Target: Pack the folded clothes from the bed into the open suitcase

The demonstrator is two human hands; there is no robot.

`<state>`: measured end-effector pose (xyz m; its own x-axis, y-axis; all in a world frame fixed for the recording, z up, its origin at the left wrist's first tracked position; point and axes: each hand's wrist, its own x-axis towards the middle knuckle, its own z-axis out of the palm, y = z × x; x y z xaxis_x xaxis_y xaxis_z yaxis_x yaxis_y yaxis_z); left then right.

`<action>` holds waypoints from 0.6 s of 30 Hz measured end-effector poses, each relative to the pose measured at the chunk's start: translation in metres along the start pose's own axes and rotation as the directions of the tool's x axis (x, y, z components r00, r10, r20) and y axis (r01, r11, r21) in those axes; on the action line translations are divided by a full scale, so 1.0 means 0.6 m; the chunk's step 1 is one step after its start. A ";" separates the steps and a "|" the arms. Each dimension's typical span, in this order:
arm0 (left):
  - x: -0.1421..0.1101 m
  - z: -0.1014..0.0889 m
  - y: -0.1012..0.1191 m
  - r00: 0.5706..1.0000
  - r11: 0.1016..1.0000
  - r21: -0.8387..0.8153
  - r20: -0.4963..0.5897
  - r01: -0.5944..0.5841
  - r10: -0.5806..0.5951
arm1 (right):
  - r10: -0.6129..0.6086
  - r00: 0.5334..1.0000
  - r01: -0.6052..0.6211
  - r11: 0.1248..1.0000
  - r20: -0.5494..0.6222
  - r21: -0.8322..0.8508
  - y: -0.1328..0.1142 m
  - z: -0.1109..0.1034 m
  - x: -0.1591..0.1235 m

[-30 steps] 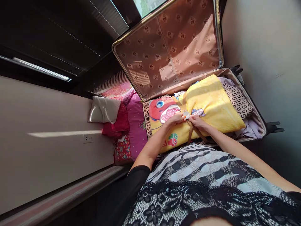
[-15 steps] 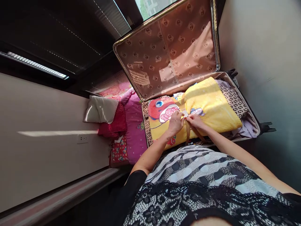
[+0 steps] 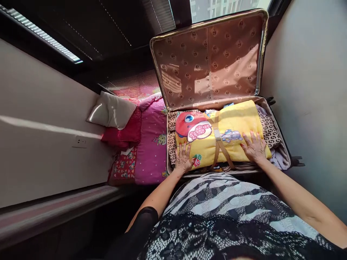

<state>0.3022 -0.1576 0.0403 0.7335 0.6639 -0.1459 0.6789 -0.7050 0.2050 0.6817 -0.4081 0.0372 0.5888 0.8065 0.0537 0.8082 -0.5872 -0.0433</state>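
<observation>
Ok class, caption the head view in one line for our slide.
Left hand and right hand rest on a yellow blanket, tan straps across it, in an open suitcase.

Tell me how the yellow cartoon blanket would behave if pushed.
The yellow cartoon blanket would probably compress softly, judging by its rounded folds. It might resist sliding, since tan straps cross over it. It seems unlikely to roll, lying broad in the suitcase.

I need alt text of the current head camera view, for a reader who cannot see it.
A person's left hand and right hand lie spread on a yellow printed cloth inside an open, pink-lined suitcase. Brown straps run over the cloth; purple bedding and a pale pillow lie to the left.
</observation>
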 end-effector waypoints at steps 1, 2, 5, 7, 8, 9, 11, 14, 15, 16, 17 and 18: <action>0.001 0.004 0.001 1.000 1.000 -0.007 0.001 0.001 -0.001 | 0.000 1.000 -0.001 1.000 -0.013 -0.015 0.001 0.008 -0.003; 0.002 0.004 0.003 1.000 1.000 -0.017 0.001 0.000 0.000 | -0.002 1.000 0.001 1.000 -0.020 -0.030 0.001 0.012 -0.003; 0.004 -0.013 0.010 1.000 0.998 -0.062 0.002 -0.006 0.006 | 0.001 1.000 -0.002 0.997 -0.012 -0.072 0.000 0.010 0.004; 0.007 -0.033 0.016 1.000 0.995 -0.094 0.013 -0.010 0.011 | 0.008 1.000 -0.007 0.995 0.015 -0.098 0.002 0.000 0.015; 0.009 -0.047 0.020 1.000 0.993 -0.114 0.018 -0.011 0.013 | 0.012 0.999 -0.008 0.994 0.035 -0.110 0.003 -0.006 0.022; 0.013 -0.066 0.025 1.000 0.990 -0.139 0.022 -0.008 0.011 | 0.015 0.998 -0.008 0.992 0.059 -0.122 0.003 -0.014 0.028; 0.017 -0.120 0.037 1.000 0.973 -0.231 0.022 -0.010 0.015 | 0.025 0.993 -0.007 0.989 0.113 -0.149 0.001 -0.031 0.037; -0.005 -0.240 0.047 0.986 0.844 -0.511 -0.109 -0.166 0.128 | 0.050 0.986 -0.019 0.981 0.160 -0.191 -0.015 -0.058 0.041; -0.024 -0.283 0.045 0.952 0.730 -0.611 -0.227 -0.305 0.207 | 0.061 0.985 -0.028 0.979 0.160 -0.203 -0.024 -0.066 0.039; -0.050 -0.323 0.041 0.890 0.589 -0.667 -0.354 -0.456 0.288 | 0.074 0.985 -0.040 0.977 0.155 -0.211 -0.034 -0.072 0.036; -0.080 -0.357 0.034 0.827 0.475 -0.677 -0.459 -0.562 0.324 | 0.089 0.985 -0.055 0.975 0.149 -0.215 -0.045 -0.077 0.032; -0.113 -0.383 0.025 0.779 0.406 -0.665 -0.531 -0.627 0.334 | 0.108 0.983 -0.075 0.974 0.145 -0.214 -0.055 -0.081 0.027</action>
<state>0.2549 -0.1558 0.2759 0.7803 0.4141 0.4687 -0.2066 -0.5367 0.8181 0.6647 -0.3788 0.0877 0.6659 0.7397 -0.0966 0.7435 -0.6476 0.1668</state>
